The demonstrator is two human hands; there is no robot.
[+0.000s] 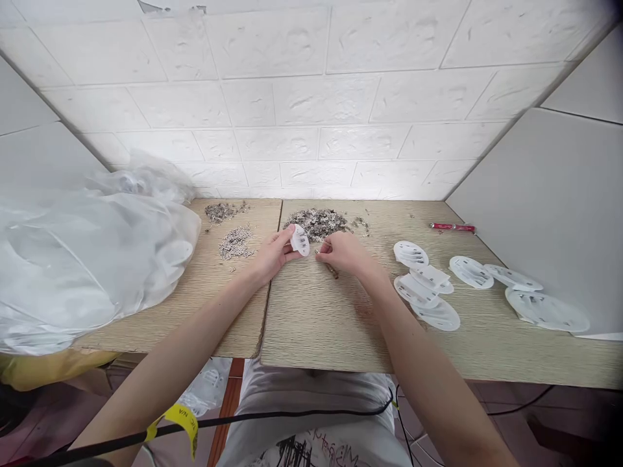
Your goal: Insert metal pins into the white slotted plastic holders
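Note:
My left hand [272, 258] holds a small white oval plastic plate [301, 242] between thumb and fingers, its face tilted to the right. Several metal contacts show on that face. Just right of the plate, my right hand [343, 251] is closed in a pinch, with a tiny metal piece [317, 251] at its fingertips. A thin brownish tool [333, 271] sticks out below the same hand; its other end is hidden. Behind both hands lies a heap of small metal pieces [318, 222] on the wooden table [311, 331].
Several white oval plates [438, 314] lie at the right, some overlapping. Beyond them is a red pen-like tool [452, 227]. Two smaller heaps of metal parts [236, 242] lie left of centre. A big clear plastic bag [97, 259] covers the left end. A black cable [272, 416] crosses in front.

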